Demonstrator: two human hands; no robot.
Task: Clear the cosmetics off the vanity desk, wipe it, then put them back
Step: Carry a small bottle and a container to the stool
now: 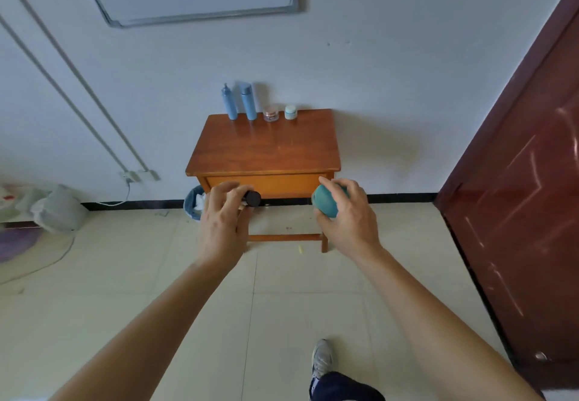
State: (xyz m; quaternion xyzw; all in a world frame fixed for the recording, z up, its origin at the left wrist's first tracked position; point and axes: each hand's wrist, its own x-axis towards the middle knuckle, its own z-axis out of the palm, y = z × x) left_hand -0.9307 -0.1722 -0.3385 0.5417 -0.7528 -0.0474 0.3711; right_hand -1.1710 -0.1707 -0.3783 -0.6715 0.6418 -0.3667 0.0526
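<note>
A small wooden vanity desk stands against the white wall. Along its back edge are two tall blue bottles, a clear pinkish jar and a small white-lidded jar. My left hand is in front of the desk, holding a dark round-capped container. To the right, my right hand grips a round teal container. Both hands are short of the desk's front edge.
A blue waste bin with white paper sits left of the desk. A dark red door stands on the right. Bags and a cable lie at left. My shoe is on the tiled floor.
</note>
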